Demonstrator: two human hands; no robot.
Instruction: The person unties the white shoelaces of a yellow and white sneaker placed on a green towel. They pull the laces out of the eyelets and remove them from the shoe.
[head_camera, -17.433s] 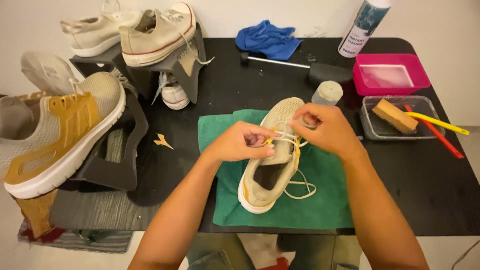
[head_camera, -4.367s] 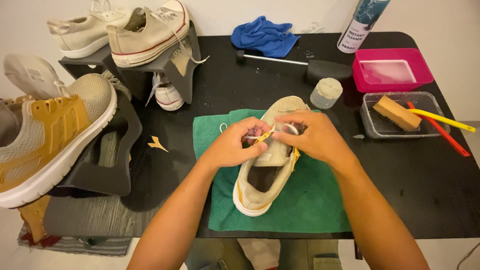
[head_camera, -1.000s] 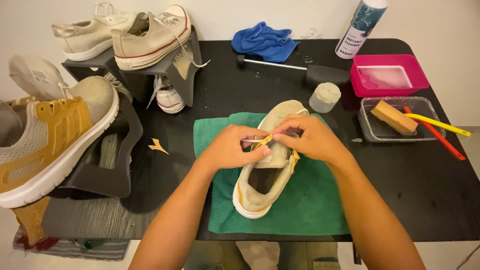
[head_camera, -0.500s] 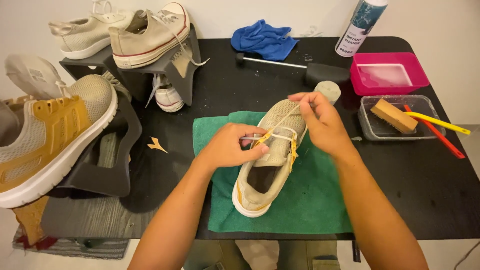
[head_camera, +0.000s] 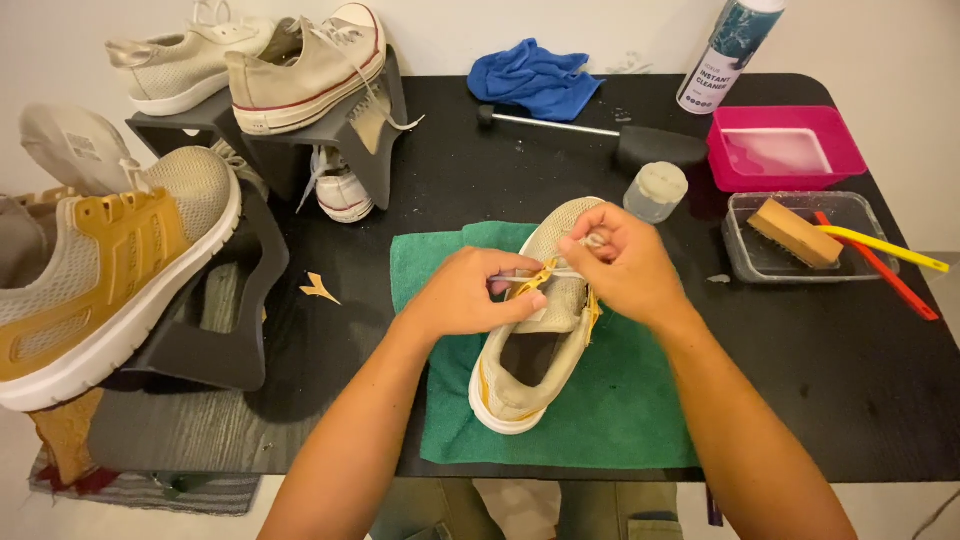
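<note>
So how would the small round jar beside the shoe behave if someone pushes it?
The jar looks short and wide, standing upright on the black table, so it would probably slide, not tip. It seems light plastic. On its side, it would likely roll.

Your left hand and right hand rest on a beige shoe of woven mesh cloth, matt and slightly rough; under it lies a green towel of soft, napped cloth; the table looks black, smooth and faintly glossy; the pink tray is shiny plastic; the clear tub is transparent plastic; the brush in it looks like bare wood; the blue rag is crumpled matt cloth.
</note>
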